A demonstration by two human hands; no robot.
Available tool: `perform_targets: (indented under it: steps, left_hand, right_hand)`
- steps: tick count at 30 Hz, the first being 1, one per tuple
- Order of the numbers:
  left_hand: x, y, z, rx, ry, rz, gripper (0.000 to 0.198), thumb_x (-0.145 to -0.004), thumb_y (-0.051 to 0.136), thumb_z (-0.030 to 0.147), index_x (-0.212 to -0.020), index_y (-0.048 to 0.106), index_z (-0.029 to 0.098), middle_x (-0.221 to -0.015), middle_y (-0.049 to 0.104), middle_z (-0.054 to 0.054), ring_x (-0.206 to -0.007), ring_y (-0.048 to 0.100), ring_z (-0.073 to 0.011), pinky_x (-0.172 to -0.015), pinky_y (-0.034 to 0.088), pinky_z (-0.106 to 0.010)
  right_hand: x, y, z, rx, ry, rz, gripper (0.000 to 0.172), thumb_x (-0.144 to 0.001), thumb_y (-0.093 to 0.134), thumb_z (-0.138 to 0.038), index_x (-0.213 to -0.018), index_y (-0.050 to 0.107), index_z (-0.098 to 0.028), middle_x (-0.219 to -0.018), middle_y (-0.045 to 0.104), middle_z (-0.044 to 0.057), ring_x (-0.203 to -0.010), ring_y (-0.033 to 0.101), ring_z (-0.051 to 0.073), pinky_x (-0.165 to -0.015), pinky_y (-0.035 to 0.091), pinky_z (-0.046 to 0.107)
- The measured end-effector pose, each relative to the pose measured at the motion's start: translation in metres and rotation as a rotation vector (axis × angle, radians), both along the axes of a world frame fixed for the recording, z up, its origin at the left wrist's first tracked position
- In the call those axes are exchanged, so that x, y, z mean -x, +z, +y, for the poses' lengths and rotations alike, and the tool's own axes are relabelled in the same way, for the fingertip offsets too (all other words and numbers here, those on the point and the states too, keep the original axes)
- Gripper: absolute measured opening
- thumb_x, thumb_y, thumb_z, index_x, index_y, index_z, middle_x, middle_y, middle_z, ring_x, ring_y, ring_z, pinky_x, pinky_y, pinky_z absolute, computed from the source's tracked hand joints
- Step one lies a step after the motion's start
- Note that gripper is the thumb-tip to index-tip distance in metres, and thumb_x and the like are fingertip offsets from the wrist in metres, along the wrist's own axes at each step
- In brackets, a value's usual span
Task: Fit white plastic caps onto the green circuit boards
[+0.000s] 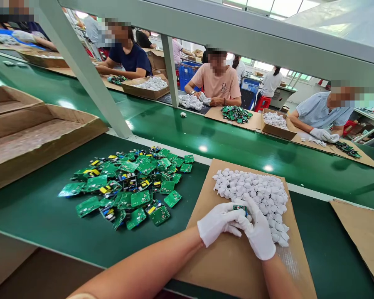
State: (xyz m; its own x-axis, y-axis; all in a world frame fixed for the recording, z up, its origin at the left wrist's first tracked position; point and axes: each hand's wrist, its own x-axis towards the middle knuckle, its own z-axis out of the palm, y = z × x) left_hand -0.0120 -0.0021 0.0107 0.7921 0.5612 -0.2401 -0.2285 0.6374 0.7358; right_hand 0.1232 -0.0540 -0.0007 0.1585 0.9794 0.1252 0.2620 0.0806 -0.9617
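A small green circuit board (239,208) is held between my two white-gloved hands, above a sheet of brown cardboard (218,265). My left hand (220,220) grips it from the left with fingers bent. My right hand (257,228) closes on it from the other side, its fingers meeting those of the left. Whether a white piece is also between the hands, I cannot tell. Just beyond them, many small white rounded pieces (255,187) lie packed together on the cardboard. To the left is a loose heap of green circuit boards (140,198) with yellow, black and blue parts.
Shallow cardboard boxes (50,143) stand at the left. A slanted grey metal post (90,74) rises behind the heap. Beyond runs a glossy green conveyor belt (180,128), with co-workers seated across it. Another cardboard sheet (364,236) lies at the right.
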Motion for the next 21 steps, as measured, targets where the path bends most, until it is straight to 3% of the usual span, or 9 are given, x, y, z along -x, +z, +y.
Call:
perform_targets:
  steps: [3, 5, 9, 12, 15, 17, 19, 21]
  left_hand:
    - [-0.001, -0.001, 0.001, 0.03, 0.008, 0.0, 0.05, -0.069, 0.064, 0.043, -0.109, 0.056, 0.014, -0.085, 0.064, -0.011, -0.068, 0.063, -0.0162, -0.057, 0.05, -0.025]
    - [-0.001, 0.0, 0.002, -0.005, 0.01, 0.055, 0.042, -0.07, 0.064, 0.039, -0.103, 0.058, 0.013, -0.083, 0.063, -0.01, -0.066, 0.062, -0.0145, -0.055, 0.049, -0.023]
    - [0.0, -0.006, 0.003, -0.015, -0.01, -0.05, 0.027, -0.073, 0.062, 0.035, -0.089, 0.059, 0.013, -0.075, 0.06, -0.005, -0.06, 0.06, -0.0109, -0.057, 0.05, -0.023]
    - [0.0, -0.014, 0.004, 0.086, -0.006, -0.159, 0.031, -0.072, 0.062, 0.031, -0.097, 0.057, 0.014, -0.071, 0.06, -0.003, -0.06, 0.063, -0.0145, -0.057, 0.051, -0.027]
    - [-0.001, -0.018, 0.004, 0.101, -0.005, -0.141, 0.035, -0.073, 0.061, 0.03, -0.103, 0.055, 0.013, -0.07, 0.062, -0.005, -0.059, 0.063, -0.015, -0.055, 0.051, -0.027]
    - [-0.002, -0.016, 0.002, 0.034, -0.005, -0.049, 0.035, -0.073, 0.062, 0.034, -0.1, 0.056, 0.013, -0.066, 0.062, -0.004, -0.056, 0.061, -0.0128, -0.054, 0.05, -0.024]
    - [-0.003, -0.014, 0.001, -0.05, 0.025, 0.044, 0.036, -0.069, 0.066, 0.037, -0.094, 0.058, 0.012, -0.066, 0.061, -0.002, -0.051, 0.057, -0.0092, -0.05, 0.048, -0.021]
    - [-0.003, -0.011, -0.001, -0.105, 0.058, 0.082, 0.038, -0.065, 0.069, 0.039, -0.09, 0.059, 0.012, -0.071, 0.062, -0.003, -0.049, 0.054, -0.007, -0.045, 0.046, -0.019]
  right_hand:
    - [-0.003, 0.002, -0.001, 0.017, -0.011, -0.028, 0.053, -0.082, 0.057, -0.032, -0.132, 0.041, -0.023, -0.123, 0.057, 0.008, -0.111, 0.055, 0.024, -0.089, 0.05, 0.038]
    - [-0.007, 0.003, -0.002, -0.038, -0.022, -0.156, 0.049, -0.082, 0.056, -0.033, -0.129, 0.045, -0.023, -0.124, 0.057, 0.009, -0.114, 0.052, 0.025, -0.092, 0.047, 0.042]
    - [-0.011, 0.001, -0.001, -0.287, -0.04, -0.513, 0.042, -0.076, 0.063, -0.027, -0.117, 0.057, -0.026, -0.123, 0.055, 0.009, -0.114, 0.049, 0.029, -0.094, 0.042, 0.048]
    - [-0.011, -0.003, 0.002, -0.457, -0.055, -0.636, 0.035, -0.075, 0.061, -0.017, -0.108, 0.062, -0.028, -0.117, 0.057, 0.008, -0.108, 0.052, 0.027, -0.089, 0.045, 0.047]
    - [-0.01, -0.004, 0.003, -0.561, -0.031, -0.694, 0.037, -0.074, 0.06, -0.012, -0.106, 0.063, -0.03, -0.106, 0.063, 0.006, -0.105, 0.054, 0.025, -0.086, 0.047, 0.044]
    - [-0.009, -0.001, 0.002, -0.551, -0.017, -0.726, 0.03, -0.075, 0.061, -0.015, -0.1, 0.066, -0.031, -0.105, 0.063, 0.004, -0.106, 0.053, 0.025, -0.088, 0.046, 0.044]
    - [-0.008, 0.001, 0.0, -0.446, 0.021, -0.694, 0.023, -0.076, 0.061, -0.022, -0.096, 0.068, -0.031, -0.118, 0.058, 0.005, -0.111, 0.05, 0.027, -0.092, 0.042, 0.044]
    - [-0.008, 0.002, -0.003, -0.312, 0.083, -0.54, 0.031, -0.079, 0.058, -0.031, -0.11, 0.062, -0.029, -0.129, 0.049, 0.006, -0.118, 0.046, 0.029, -0.097, 0.039, 0.045]
